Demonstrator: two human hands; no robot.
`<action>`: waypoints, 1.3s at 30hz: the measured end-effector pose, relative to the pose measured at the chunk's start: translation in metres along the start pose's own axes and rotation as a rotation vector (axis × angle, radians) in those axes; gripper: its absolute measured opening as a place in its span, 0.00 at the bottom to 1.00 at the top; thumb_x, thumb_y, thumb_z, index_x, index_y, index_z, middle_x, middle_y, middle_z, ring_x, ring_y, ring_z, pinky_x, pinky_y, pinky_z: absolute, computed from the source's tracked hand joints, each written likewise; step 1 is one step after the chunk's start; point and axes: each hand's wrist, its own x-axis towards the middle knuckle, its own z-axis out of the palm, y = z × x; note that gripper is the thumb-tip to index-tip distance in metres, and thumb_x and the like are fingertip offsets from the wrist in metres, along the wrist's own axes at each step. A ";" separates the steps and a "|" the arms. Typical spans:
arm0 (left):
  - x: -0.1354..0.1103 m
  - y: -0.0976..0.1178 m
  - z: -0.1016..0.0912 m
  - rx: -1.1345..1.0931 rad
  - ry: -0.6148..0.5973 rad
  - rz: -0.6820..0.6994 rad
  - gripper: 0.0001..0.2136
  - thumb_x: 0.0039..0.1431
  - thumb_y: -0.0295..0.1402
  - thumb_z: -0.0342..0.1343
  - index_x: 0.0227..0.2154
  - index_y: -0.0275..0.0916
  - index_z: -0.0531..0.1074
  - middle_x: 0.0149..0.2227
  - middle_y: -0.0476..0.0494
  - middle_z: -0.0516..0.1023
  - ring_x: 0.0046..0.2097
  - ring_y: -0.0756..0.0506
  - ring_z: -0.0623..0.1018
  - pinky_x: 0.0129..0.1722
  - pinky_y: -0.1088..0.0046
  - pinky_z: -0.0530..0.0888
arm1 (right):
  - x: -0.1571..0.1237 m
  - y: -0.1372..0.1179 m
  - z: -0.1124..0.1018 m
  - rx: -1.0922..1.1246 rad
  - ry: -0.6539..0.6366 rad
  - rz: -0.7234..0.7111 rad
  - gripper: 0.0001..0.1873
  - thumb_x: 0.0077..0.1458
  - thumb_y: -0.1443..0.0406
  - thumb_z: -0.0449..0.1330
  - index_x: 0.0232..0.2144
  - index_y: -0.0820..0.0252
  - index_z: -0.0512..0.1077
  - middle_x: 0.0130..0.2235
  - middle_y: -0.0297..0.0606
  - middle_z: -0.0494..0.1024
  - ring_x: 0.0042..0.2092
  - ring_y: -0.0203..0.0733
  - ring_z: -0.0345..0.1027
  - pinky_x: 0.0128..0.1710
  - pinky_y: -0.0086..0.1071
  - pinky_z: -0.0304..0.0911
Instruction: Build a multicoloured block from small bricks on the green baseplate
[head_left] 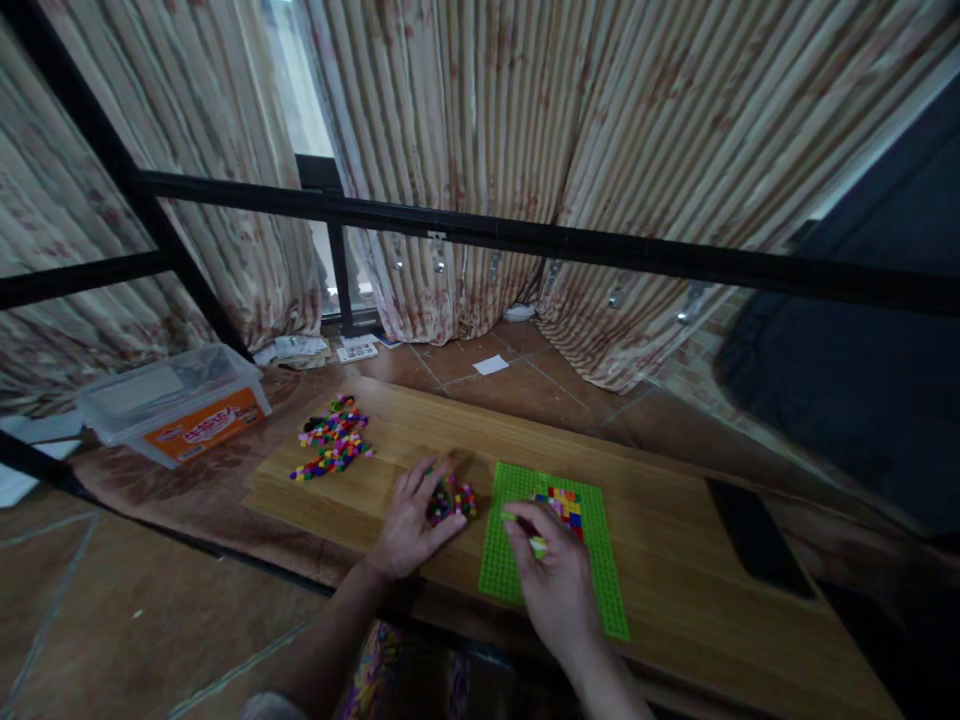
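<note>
My left hand (416, 520) rests on the wooden tabletop with its fingers and thumb apart, curved around a small pile of coloured toy bricks (466, 500). Over the green studded baseplate (501, 572), my right hand (553, 570) is pinched, thumb against index finger. A tiny light-green toy brick seems to show at those fingertips. Beyond that hand, a patch of red, yellow, blue and white bricks (564, 500) is set on the baseplate, partly hidden by the fingers. Farther left on the table lies a larger loose heap of small bricks (334, 440).
A clear plastic box (176, 400) with an orange label stands left of the wooden table (667, 560). A dark flat object (757, 538), phone-like, lies at the table's right. A black metal bar (480, 225) crosses beyond the table, before striped curtains (465, 120). Papers lie on the tiled floor.
</note>
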 end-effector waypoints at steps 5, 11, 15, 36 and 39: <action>-0.011 -0.002 0.007 0.138 -0.054 0.047 0.42 0.43 0.48 0.64 0.61 0.45 0.55 0.65 0.36 0.50 0.64 0.31 0.53 0.59 0.48 0.57 | -0.013 0.050 -0.056 0.006 0.273 0.222 0.16 0.55 0.56 0.55 0.40 0.58 0.74 0.40 0.42 0.79 0.42 0.45 0.73 0.42 0.37 0.66; -0.008 -0.003 0.013 0.203 -0.046 0.042 0.40 0.44 0.47 0.64 0.60 0.46 0.56 0.64 0.36 0.51 0.64 0.31 0.54 0.59 0.49 0.58 | 0.001 0.082 -0.069 -0.013 0.276 0.226 0.15 0.54 0.55 0.55 0.36 0.58 0.74 0.39 0.41 0.78 0.41 0.44 0.72 0.43 0.38 0.65; -0.007 -0.005 0.014 0.202 -0.065 0.042 0.35 0.49 0.45 0.61 0.60 0.46 0.56 0.63 0.37 0.54 0.63 0.33 0.56 0.59 0.50 0.60 | 0.015 0.087 -0.061 0.030 0.253 0.109 0.12 0.52 0.57 0.57 0.33 0.57 0.76 0.45 0.42 0.74 0.47 0.44 0.68 0.48 0.39 0.63; -0.006 -0.003 0.015 0.237 -0.044 0.056 0.28 0.56 0.44 0.56 0.58 0.43 0.59 0.60 0.38 0.61 0.61 0.37 0.61 0.58 0.53 0.62 | 0.023 0.100 -0.039 0.470 0.246 0.246 0.12 0.43 0.57 0.65 0.32 0.54 0.78 0.43 0.38 0.75 0.45 0.45 0.69 0.44 0.38 0.67; -0.006 -0.001 0.014 0.242 -0.048 0.058 0.28 0.55 0.43 0.57 0.58 0.43 0.59 0.60 0.38 0.61 0.60 0.37 0.62 0.57 0.53 0.63 | 0.021 0.096 -0.038 0.588 0.257 0.371 0.20 0.39 0.57 0.68 0.38 0.53 0.77 0.41 0.37 0.77 0.40 0.43 0.71 0.42 0.39 0.68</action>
